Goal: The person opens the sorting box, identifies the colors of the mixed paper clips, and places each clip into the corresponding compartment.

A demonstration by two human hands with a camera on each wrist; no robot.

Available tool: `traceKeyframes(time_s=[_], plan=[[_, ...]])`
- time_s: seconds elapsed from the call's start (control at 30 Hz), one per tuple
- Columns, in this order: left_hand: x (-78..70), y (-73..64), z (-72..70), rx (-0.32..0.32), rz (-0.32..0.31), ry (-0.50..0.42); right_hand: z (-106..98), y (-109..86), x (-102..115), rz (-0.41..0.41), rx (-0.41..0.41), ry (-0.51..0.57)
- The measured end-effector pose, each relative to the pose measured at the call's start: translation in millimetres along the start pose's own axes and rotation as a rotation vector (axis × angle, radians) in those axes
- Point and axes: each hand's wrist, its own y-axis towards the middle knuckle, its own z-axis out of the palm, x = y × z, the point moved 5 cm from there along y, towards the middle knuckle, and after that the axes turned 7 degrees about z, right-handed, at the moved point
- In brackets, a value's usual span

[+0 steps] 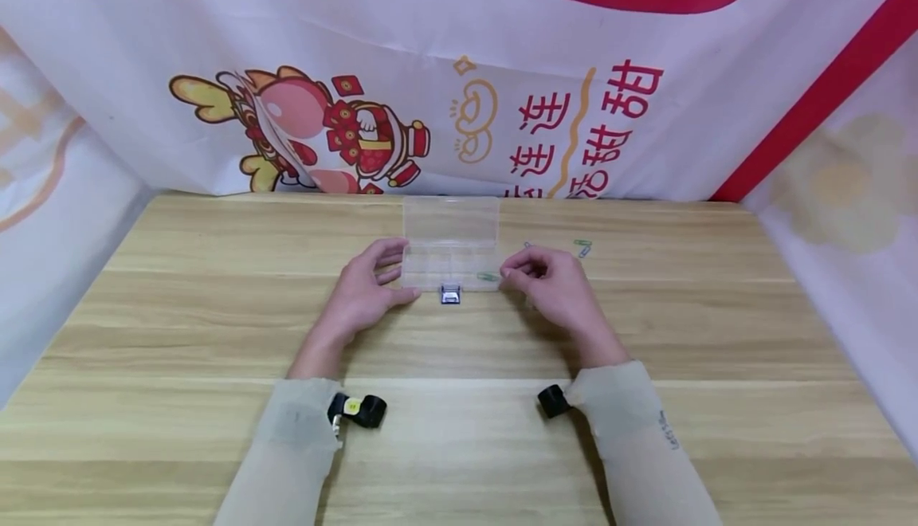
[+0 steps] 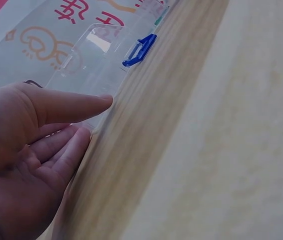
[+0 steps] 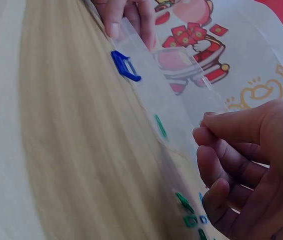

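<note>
A clear plastic box (image 1: 428, 277) with inner dividers lies on the table, its transparent lid (image 1: 450, 219) raised at the back. A blue latch (image 2: 140, 50) hangs at its front edge. My left hand (image 1: 366, 283) grips the box's left end, thumb at the front edge and fingers at the side. At the right end is my right hand (image 1: 548, 280), its thumb tip against the index finger and the other fingers curled. Nothing shows between those fingertips. One green paper clip (image 3: 160, 127) lies inside the box near its right end.
Loose green paper clips (image 3: 184, 201) and blue ones (image 1: 584, 253) lie on the wooden table (image 1: 459, 446) right of the box, partly behind my right hand. A printed cloth (image 1: 430, 32) hangs along the table's back edge. Each wrist wears a small black camera.
</note>
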Motion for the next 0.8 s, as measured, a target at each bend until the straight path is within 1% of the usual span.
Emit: traceKeyframes(time_s=[0.13,0.3,0.5,0.6,0.8], plan=[[-0.2,0.3,-0.8,-0.004,-0.005,-0.004,-10,1.3,-4,-0.013,-0.017,0.01],[0.3,0.3,-1.2,0.0,-0.007,-0.005,-21,0.5,-11,0.015,-0.028,0.012],[-1.2,1.6,-0.3,0.0,0.005,-0.006,-35,-3.8,-18,0.084,-0.041,0.026],[-0.8,2.2,0.8,0.005,0.008,-0.004,-44,-8.6,-23,0.115,-0.051,0.055],[-1.1,0.6,-0.9,0.009,0.011,0.0,-64,-19.1,-43,0.146,-0.086,0.076]])
